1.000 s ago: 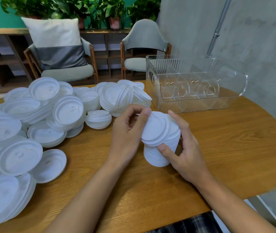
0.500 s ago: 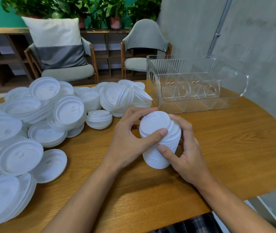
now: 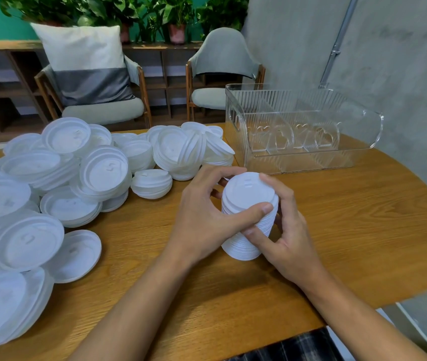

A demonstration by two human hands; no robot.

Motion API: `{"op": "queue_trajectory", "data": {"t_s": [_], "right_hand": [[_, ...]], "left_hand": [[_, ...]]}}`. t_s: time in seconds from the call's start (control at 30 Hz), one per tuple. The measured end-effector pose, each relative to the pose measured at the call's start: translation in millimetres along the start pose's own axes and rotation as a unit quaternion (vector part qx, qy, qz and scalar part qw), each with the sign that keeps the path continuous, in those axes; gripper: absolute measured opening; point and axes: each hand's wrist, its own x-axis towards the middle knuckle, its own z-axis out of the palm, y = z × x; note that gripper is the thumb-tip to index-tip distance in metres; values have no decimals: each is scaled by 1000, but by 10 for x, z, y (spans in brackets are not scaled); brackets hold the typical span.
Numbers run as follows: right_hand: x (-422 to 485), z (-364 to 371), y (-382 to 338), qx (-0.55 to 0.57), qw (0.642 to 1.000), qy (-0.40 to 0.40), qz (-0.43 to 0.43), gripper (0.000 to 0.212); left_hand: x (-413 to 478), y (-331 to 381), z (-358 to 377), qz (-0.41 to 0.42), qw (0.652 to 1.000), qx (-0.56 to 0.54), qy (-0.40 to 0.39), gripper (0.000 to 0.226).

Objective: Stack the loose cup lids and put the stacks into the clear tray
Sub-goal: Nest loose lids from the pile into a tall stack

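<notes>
The round wooden table (image 3: 350,230) fills your view. Its curved edge runs down the right, with bare wood between your hands and that edge. The heap of loose cup lids (image 3: 50,191) covers the left half. The clear tray (image 3: 298,131) sits at the far right, open-topped, just beyond your hands. The lid stack (image 3: 247,190) stands near upright mid-table, top face up. Your left hand (image 3: 199,217) and right hand (image 3: 291,243) curl round it, thumbs pressing its near side.
</notes>
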Motion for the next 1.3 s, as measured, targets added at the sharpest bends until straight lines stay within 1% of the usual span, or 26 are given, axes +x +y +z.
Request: {"op": "queue_trajectory", "data": {"t_s": [0.4,0.53,0.63,0.67,0.7,0.73,0.77,0.83,0.87,0.9,1.0,1.17,1.23,1.3], "right_hand": [[6,3,-24,31,999,7,20,66],[6,-3,-24,22,1000,7,16,68],[5,-5,-13,5,1000,5,11,71],[4,-6,-11,2,1000,7,11,72],[7,-5,-7,-1,1000,11,14,73],[7,-9,-2,-4,1000,17,17,73],[11,-10,4,-7,999,22,23,73],[15,-19,18,-10,999,30,35,75],[17,-17,19,-8,999,31,39,75],[20,-14,17,-7,999,30,43,75],[21,-13,7,-9,999,30,44,74],[25,-8,0,-15,998,29,46,73],[23,-9,7,-16,998,28,47,73],[23,-10,6,-15,998,27,46,74]], "left_hand": [[20,1,57,-9,999,11,-40,61],[21,-12,75,2,999,24,-45,61],[10,-73,15,15,997,18,-69,61],[7,-101,-22,19,997,11,-69,59],[11,-133,-63,22,998,1,-53,55],[22,-165,-101,27,999,-2,-17,51],[43,-202,-139,37,999,13,32,44],[102,-302,-183,56,988,81,123,26],[125,-362,-198,60,980,118,148,22],[144,-426,-207,61,974,150,158,22],[200,-596,-227,57,969,205,125,31],[370,-721,-259,34,968,237,71,37],[407,-752,-239,29,958,282,51,43],[424,-752,-215,20,939,340,46,48]]}}
